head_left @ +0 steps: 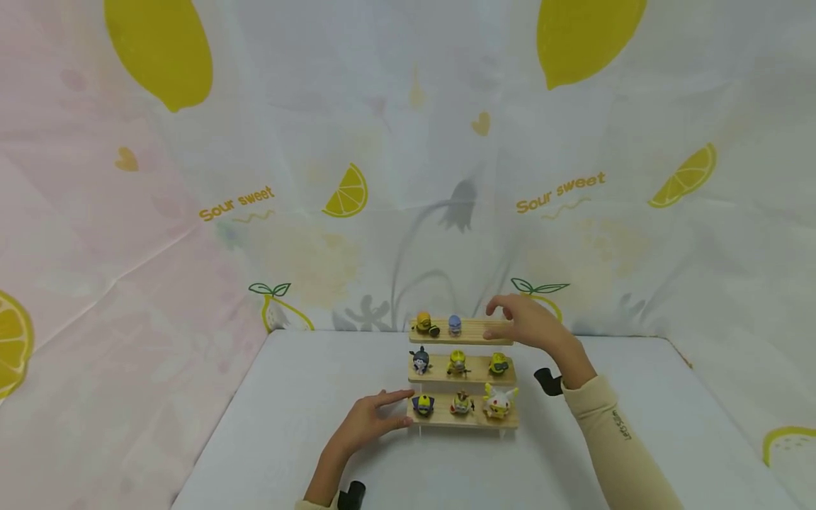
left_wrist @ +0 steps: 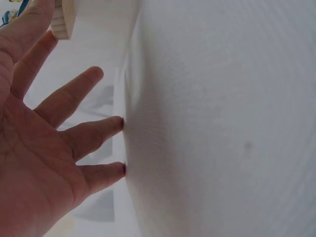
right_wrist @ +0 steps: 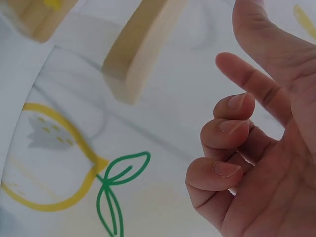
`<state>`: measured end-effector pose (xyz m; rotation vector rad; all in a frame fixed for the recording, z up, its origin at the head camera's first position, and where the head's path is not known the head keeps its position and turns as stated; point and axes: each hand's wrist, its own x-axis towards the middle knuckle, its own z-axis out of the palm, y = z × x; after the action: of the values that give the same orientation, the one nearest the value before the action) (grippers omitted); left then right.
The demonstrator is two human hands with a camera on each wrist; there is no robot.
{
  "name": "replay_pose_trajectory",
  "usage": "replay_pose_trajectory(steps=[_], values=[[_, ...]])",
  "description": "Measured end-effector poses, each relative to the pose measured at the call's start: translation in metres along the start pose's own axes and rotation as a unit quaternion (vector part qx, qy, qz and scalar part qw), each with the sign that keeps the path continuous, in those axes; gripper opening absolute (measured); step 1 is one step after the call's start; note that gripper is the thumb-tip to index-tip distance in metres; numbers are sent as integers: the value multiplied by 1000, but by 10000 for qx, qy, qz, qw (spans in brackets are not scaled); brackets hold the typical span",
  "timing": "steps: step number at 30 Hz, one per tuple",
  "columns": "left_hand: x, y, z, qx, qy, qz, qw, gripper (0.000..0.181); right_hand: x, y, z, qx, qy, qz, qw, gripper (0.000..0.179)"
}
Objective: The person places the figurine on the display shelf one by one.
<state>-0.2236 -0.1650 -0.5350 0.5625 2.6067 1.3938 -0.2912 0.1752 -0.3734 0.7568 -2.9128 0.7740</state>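
Observation:
A three-step wooden display stand (head_left: 472, 331) holds small toy figures. An orange figure (head_left: 423, 322) and a blue figure (head_left: 455, 324) occupy the left and middle of the top step. My right hand (head_left: 532, 322) is at that step's right end, thumb and index finger spread apart with nothing between them. In the right wrist view the other fingers (right_wrist: 222, 131) are curled. My left hand (head_left: 370, 421) has its thumb and index finger at the bottom step's left end. The left wrist view shows its lower fingers (left_wrist: 101, 133) straight, their tips on the white tabletop.
The middle step carries a grey figure (head_left: 421, 360) and two yellow ones. On the bottom step stand a blue-and-yellow figure (head_left: 423, 405), a small brownish one and a larger white one (head_left: 499, 401). A lemon-print cloth (head_left: 408, 142) hangs behind the white table (head_left: 306, 397).

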Motion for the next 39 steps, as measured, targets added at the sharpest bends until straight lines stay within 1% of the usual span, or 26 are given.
replay_pose_trajectory(steps=[6, 12, 15, 20, 27, 30, 34, 39], values=[[-1, -3, 2, 9, -4, -18, 10000, 51, -14, 13, -1, -120, 409, -366, 9984, 34], [-1, -4, 3, -34, -16, -86, 10000, 52, -27, 26, -2, 27, 712, -776, 9944, 28], [0, -5, 3, 13, -17, -120, 9999, 52, -35, 34, -2, 102, 712, -736, 9947, 26], [-1, -6, 1, 41, -26, -142, 9999, 51, -52, 45, 4, 168, 719, -513, 9960, 23], [-2, -4, 1, 36, 0, -39, 10000, 51, -70, 66, 19, 308, 930, -599, 9934, 22], [-3, -3, 2, -14, -15, -22, 10000, 52, -77, 74, 25, 312, 948, -569, 9934, 23], [-2, -3, 2, -37, -40, 3, 10000, 52, -89, 79, 27, 272, 929, -450, 9943, 24], [0, -3, 0, -9, -26, 71, 10000, 52, -101, 83, 25, 183, 1060, -573, 9925, 24]])
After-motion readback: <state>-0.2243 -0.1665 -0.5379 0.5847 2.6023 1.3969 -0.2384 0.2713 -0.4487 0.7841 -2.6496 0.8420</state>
